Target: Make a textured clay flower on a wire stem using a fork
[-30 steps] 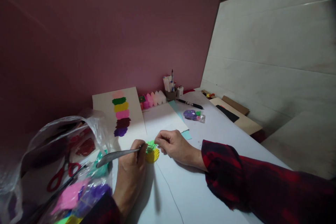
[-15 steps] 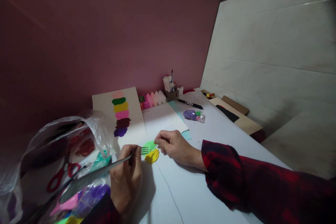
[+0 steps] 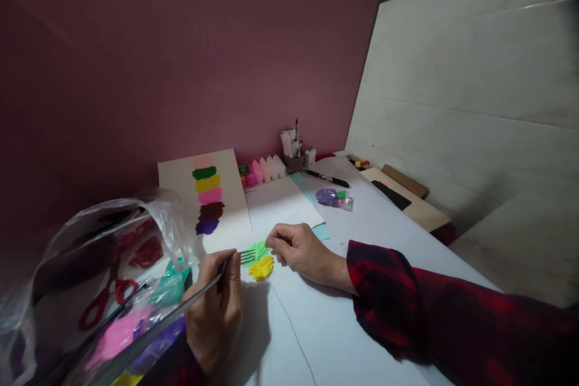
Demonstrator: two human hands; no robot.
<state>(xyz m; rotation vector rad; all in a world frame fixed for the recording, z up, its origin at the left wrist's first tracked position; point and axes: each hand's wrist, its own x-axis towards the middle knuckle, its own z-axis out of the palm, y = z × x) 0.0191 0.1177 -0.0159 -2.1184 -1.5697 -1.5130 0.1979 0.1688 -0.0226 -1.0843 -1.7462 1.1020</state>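
The left hand [image 3: 215, 307] holds a fork [image 3: 169, 317] tight, prongs at the green piece [image 3: 259, 249] on the table [image 3: 380, 229]. The right hand [image 3: 294, 244] is pinched by its edge; I can't tell if it's holding on.

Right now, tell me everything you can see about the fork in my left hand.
The fork is gray and looks like metal, with slim tines and a long handle that widens away from them. Your left hand holds it near the neck, tines pointing right. They overlap the ridged green piece in view; contact is unclear. The slanting handle runs to the lower left, crossing in view the bagged purple material.
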